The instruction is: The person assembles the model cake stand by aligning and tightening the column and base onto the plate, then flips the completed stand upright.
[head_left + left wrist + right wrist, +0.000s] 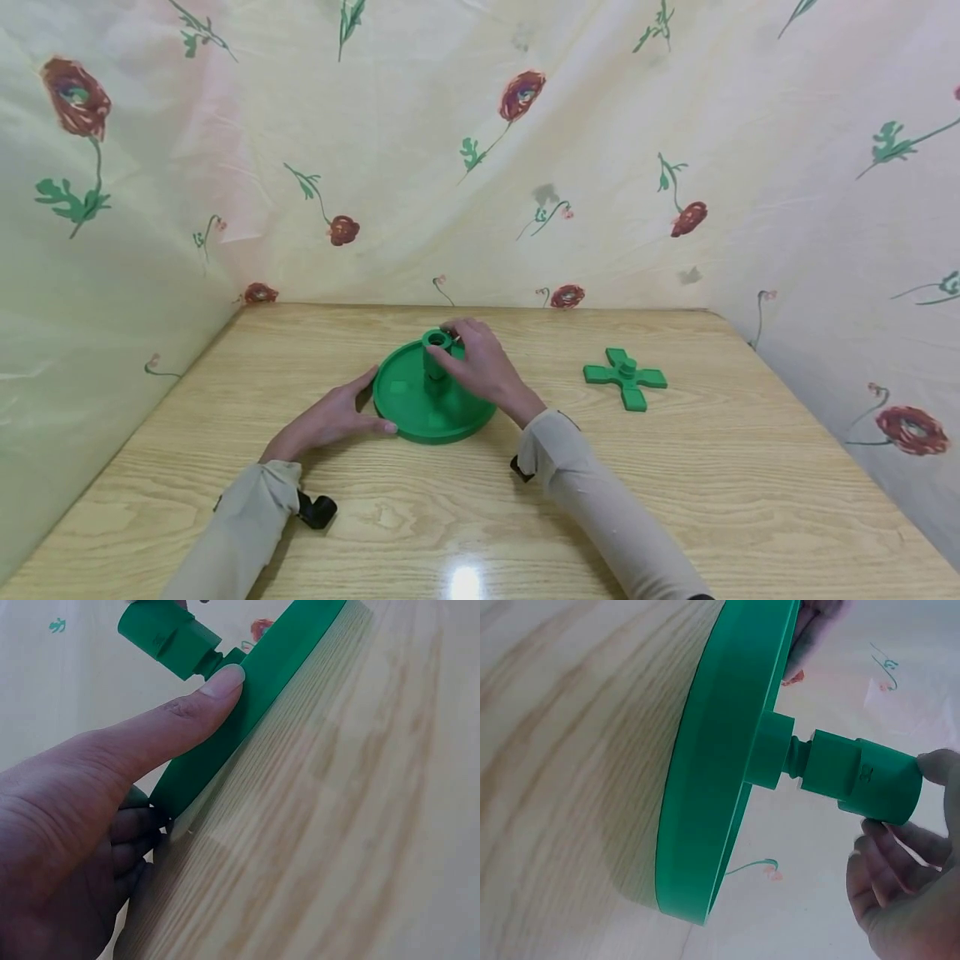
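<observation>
A round green dish-like base (399, 402) with a raised rim lies on the table. My left hand (337, 417) holds its left side, the thumb (223, 681) on the near rim and the fingers round the left edge. A threaded stem (798, 757) rises from a block at the base's middle. Over its upper end sits a green hollow cylinder (889, 782), slightly tilted, with a narrower squared lower part. My right hand (486, 367) pinches the cylinder near its top between thumb and fingers. Some thread shows between cylinder and block.
A green cross-shaped piece (628, 379) with a round knob at its centre lies on the wooden table (420, 517), right of the base. Flower-patterned cloth (420, 167) hangs behind and at both sides.
</observation>
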Available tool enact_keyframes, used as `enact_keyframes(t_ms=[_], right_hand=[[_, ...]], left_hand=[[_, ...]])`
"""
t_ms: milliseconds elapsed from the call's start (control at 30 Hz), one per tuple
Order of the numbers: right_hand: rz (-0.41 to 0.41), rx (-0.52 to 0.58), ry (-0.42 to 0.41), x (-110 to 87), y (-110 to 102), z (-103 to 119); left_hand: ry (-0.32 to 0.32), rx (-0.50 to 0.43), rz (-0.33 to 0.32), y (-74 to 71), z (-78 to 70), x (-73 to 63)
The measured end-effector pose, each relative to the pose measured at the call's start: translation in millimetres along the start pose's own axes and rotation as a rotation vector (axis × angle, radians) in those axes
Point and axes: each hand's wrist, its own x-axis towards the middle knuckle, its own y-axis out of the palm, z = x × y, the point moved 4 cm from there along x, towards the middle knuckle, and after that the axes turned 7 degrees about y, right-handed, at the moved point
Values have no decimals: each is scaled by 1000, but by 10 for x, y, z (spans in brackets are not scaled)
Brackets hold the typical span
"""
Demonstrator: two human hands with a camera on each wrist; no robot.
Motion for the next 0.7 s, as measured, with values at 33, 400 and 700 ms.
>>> enact_keyframes(t_ms=[33, 400, 700], right_hand=[[1, 4, 10, 0, 3, 0], [41, 8, -3, 7, 33, 22], [3, 36, 70, 29, 33, -25]], left_hand=[[1, -1, 0, 1, -1, 0], [-21, -8, 0, 10, -1, -8], [-8, -23, -3, 7, -4, -11]])
